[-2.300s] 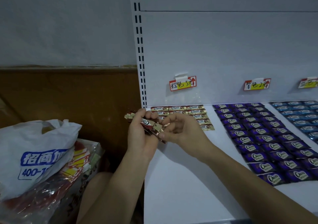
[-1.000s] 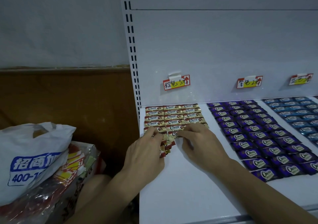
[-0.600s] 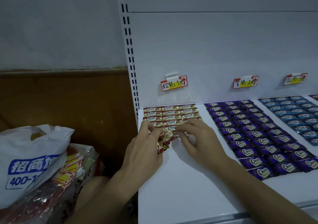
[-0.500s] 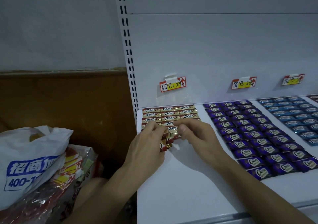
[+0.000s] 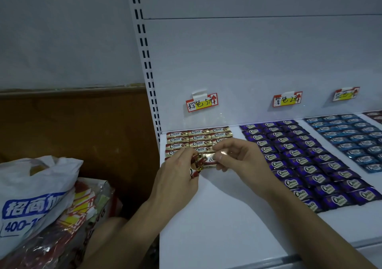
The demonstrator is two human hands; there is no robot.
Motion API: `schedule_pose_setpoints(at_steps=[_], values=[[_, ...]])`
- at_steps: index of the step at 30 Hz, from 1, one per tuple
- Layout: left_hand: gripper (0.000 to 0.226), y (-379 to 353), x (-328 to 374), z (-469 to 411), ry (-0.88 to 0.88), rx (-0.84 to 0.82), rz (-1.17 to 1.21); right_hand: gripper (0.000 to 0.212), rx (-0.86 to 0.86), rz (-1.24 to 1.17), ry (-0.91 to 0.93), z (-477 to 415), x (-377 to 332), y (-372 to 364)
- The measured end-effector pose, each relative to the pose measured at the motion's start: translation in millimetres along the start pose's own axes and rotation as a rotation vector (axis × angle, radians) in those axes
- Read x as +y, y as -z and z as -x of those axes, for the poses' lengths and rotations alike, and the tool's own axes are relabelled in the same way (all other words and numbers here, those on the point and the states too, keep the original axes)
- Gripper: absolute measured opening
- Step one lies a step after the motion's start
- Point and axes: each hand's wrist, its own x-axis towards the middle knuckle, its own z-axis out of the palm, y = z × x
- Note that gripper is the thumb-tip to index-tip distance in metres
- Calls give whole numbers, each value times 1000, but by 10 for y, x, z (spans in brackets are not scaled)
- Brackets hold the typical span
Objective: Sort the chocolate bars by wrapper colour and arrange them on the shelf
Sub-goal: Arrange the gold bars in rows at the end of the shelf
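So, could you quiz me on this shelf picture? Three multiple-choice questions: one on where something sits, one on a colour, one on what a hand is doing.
1. Where on the shelf do the gold-and-brown bars lie?
A. At its left end, by the slotted upright
B. In the middle
C. At the far right end

2. What colour are the wrappers in the neighbouring block, just right of the gold ones?
A. Green
B. Purple
C. Orange

3. What is the right hand doing?
A. Lying flat on the shelf
B. Pinching one gold-wrapped bar
C. Reaching into a bag

Answers:
1 A: the gold rows start right beside the upright.
2 B: every wrapper in that block is purple.
3 B: its thumb and fingers close on the bar, while the left hand grips a small bunch of bars.
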Motion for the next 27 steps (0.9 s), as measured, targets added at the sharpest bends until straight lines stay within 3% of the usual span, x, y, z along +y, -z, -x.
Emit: schedule_pose_setpoints(at_steps=[3,7,13,18,22,27], values=[[38,-27,7,-19,8,1,16,23,-39,8,-28,16,-14,-28],[46,-56,41,-35,45,43,53,25,69,-1,-73,-37,-113,94],[51,-138,156,-5,-51,-150,-115,10,280,469,-124,-68,-91,300],[53,-163,143,3,-93,-185,-153,26,350,774,-94,63,43,252],[52,-164,142,3,-97,-189,-155,9,375,897,-72,85,98,247],[50,-162,148,-4,-107,-193,-146,7,376,990,-56,130,123,231]])
